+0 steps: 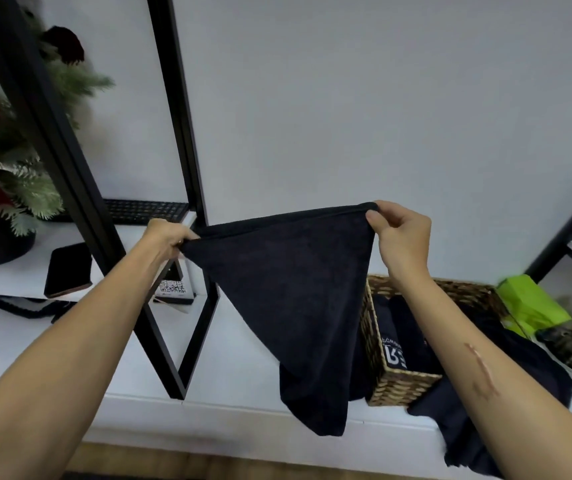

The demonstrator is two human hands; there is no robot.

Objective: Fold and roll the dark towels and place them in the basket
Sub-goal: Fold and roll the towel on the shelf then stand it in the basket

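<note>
We held a dark towel up in the air by its top edge, our left hand pinching one corner and our right hand pinching the other, so the cloth hung down to a point. Below it ran a white shelf. A wicker basket stood near the shelf's front edge, toward its right end, with dark towels inside. Another dark cloth draped over that front edge beside the basket.
</note>
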